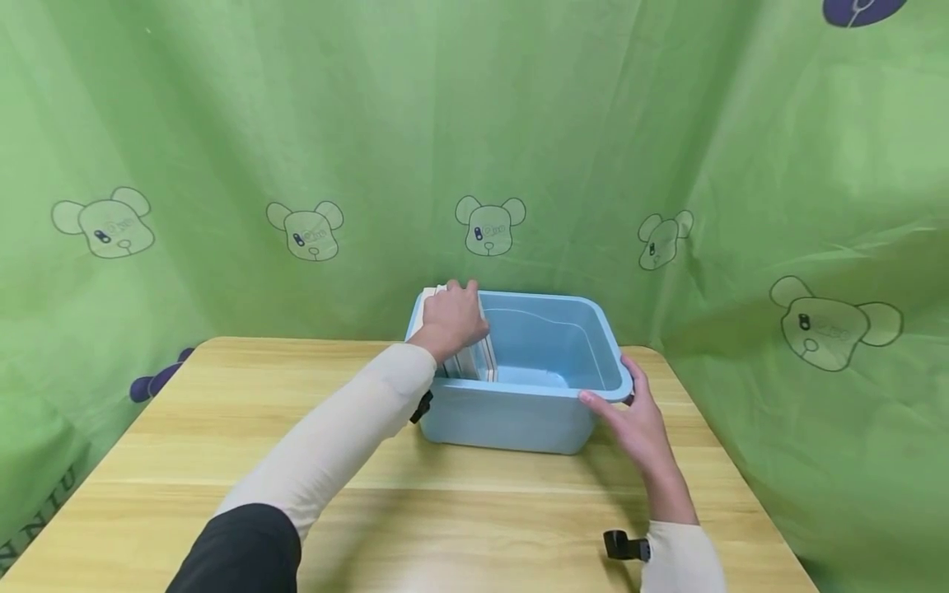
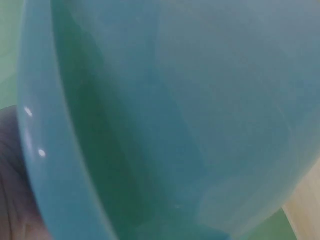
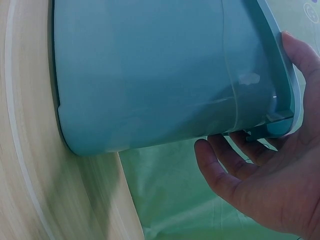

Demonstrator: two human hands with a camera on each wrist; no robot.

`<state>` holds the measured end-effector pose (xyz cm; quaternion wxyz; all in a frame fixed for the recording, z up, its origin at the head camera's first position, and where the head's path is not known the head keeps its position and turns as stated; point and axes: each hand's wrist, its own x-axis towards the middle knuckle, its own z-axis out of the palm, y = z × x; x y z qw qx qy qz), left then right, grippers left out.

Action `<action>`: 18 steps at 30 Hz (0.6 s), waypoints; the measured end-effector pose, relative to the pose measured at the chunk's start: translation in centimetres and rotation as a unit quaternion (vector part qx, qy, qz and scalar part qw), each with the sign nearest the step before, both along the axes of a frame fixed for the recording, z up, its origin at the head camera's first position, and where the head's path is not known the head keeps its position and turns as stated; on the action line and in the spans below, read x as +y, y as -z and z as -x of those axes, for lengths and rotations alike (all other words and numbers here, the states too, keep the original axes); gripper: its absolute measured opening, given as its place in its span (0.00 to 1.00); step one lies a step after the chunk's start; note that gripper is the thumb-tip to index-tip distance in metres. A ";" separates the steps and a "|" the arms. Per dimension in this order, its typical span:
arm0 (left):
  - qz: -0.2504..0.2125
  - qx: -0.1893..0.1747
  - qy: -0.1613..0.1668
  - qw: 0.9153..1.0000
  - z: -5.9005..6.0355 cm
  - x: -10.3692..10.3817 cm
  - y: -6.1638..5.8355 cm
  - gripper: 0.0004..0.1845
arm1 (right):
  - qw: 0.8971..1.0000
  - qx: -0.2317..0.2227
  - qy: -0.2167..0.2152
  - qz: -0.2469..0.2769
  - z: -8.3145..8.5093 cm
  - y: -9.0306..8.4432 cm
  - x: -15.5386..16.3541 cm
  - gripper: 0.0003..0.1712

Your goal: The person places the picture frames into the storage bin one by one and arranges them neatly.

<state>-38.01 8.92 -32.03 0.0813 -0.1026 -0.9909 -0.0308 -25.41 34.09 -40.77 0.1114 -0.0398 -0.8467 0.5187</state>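
Pale blue plastic forms the storage bin (image 1: 519, 387), which is set near the far edge of the wooden worktop (image 1: 445, 527), slightly toward its right side. Inside the bin, against its left wall, a few flat white panels (image 1: 474, 362) are stood on edge, and they appear to be kept upright by the left hand (image 1: 452, 317), whose grip is curled over their top edges. What exactly the panels are cannot be told.

The right hand (image 1: 638, 420) is placed at the bin's near right corner, seemingly to steady it. In the right wrist view the thumb is laid along the rim (image 3: 292, 75), while the fingers (image 3: 225, 162) are loosely curved beneath the lip, hardly touching it, so the grip there reads as relaxed rather than clenched. The left wrist view is filled by the bin's blurred blue wall (image 2: 175, 100).

A green curtain (image 1: 222, 123) printed with bear figures is hung closely behind and to both sides of the worktop. Nothing is seen standing between the hands and the bin.
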 end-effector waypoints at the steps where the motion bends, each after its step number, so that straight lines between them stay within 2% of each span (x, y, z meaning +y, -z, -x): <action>1: 0.001 0.000 -0.002 1.000 0.0 0.0 0.0 0.31 | 1.000 0.001 -0.001 -0.001 0.1 0.0 0.0 0.56; 7: -0.005 -0.003 -0.002 1.000 0.0 -0.4 -0.2 0.33 | 1.000 0.004 -0.003 -0.002 0.5 0.1 -0.2 0.57; 12: -0.032 -0.008 0.009 0.999 -0.3 -0.9 -0.5 0.33 | 1.000 0.001 -0.009 -0.013 0.6 0.2 0.0 0.57; 18: -0.077 0.023 0.024 0.996 -0.6 -1.5 -1.5 0.29 | 0.999 0.006 -0.016 -0.032 0.4 -0.1 0.7 0.55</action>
